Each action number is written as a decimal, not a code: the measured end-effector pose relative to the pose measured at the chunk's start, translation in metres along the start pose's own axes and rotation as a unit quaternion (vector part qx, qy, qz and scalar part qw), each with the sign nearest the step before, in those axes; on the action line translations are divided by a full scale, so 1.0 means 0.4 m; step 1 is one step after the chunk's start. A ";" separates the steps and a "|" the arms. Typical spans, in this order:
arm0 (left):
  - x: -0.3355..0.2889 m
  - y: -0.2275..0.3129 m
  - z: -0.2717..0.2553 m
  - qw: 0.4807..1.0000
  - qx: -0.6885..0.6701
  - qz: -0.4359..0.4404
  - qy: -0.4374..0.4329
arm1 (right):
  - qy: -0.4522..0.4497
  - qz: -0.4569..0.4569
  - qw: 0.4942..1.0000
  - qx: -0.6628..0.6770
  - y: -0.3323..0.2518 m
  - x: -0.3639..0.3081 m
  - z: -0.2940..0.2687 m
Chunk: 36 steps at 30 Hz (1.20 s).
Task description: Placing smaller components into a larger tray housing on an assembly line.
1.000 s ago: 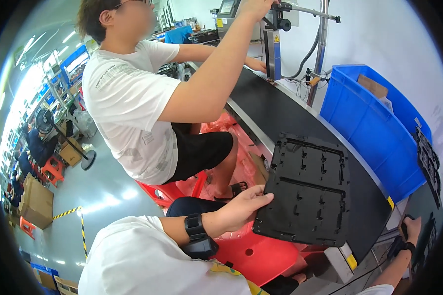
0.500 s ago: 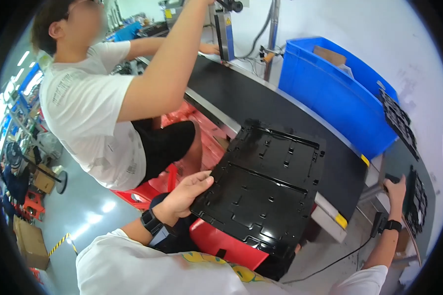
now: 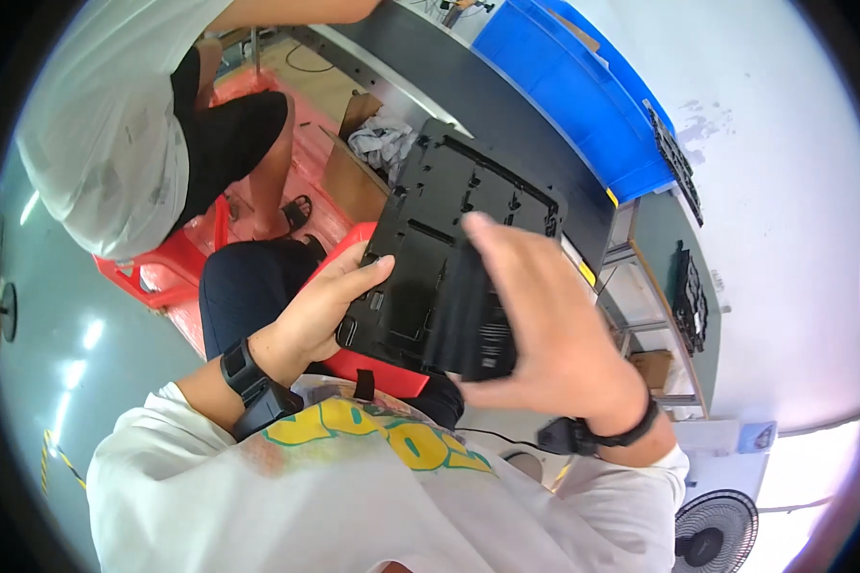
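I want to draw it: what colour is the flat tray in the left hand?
The tray is black; it shows best in the head view.

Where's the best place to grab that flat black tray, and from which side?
Probably by its left edge, coming from the left: the black tray is thin and broad, so its edge suits a pinch; the left hand grips there, thumb on top. The near right part looks awkward: the right hand holds a dark block over it.
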<state>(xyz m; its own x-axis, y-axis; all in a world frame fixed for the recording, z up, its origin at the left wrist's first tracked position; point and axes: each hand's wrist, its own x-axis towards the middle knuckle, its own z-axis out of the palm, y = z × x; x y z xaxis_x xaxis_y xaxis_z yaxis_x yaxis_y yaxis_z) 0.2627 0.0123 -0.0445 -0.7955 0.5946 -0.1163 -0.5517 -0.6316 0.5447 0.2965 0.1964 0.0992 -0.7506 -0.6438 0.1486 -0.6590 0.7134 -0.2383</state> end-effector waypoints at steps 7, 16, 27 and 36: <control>-0.067 -0.022 -0.032 0.996 -0.088 0.005 -0.017 | -0.041 0.025 0.997 -0.056 -0.042 0.059 0.130; -0.109 -0.047 -0.072 1.000 0.028 -0.011 0.010 | -0.025 0.118 0.989 -0.081 -0.044 0.048 0.062; -0.147 -0.050 -0.053 0.986 0.123 -0.073 -0.082 | -0.043 0.131 0.983 -0.119 0.019 0.062 0.075; -0.130 -0.065 -0.049 0.984 0.152 -0.075 -0.052 | -0.010 0.154 0.983 -0.096 0.074 0.052 0.100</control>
<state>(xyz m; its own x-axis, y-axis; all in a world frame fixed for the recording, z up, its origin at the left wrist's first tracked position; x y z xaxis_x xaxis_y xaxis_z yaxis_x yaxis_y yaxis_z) 0.3135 -0.0120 -0.0688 -0.6716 0.7281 -0.1369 -0.5481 -0.3639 0.7531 0.2631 0.1932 0.0568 -0.9159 -0.3935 0.0792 -0.3994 0.9129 -0.0840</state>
